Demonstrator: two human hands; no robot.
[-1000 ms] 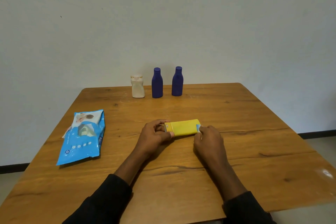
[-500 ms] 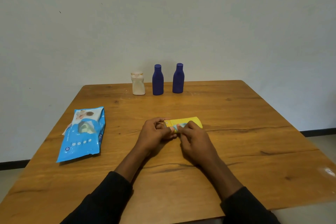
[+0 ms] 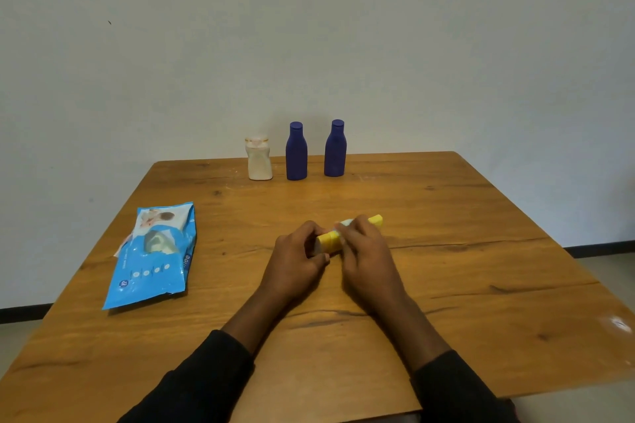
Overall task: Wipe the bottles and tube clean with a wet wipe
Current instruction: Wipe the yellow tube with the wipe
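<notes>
yellow tube (image 3: 329, 239) in left hand (image 3: 297, 261), wipe (image 3: 343, 223) in right hand (image 3: 366, 251)

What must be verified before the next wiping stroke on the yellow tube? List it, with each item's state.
1. Left hand grips the yellow tube at its left end: ok.
2. Right hand presses the wet wipe against the tube: ok.
3. Tube's right end pokes out past the fingers, reachable for the wipe: ok.
4. White bottle, left blue bottle and right blue bottle stand upright at the far edge of the table, apart from the hands: ok.
5. Wipes pack flap closed: cannot tell.
6. Tube surface clean: cannot tell.
</notes>
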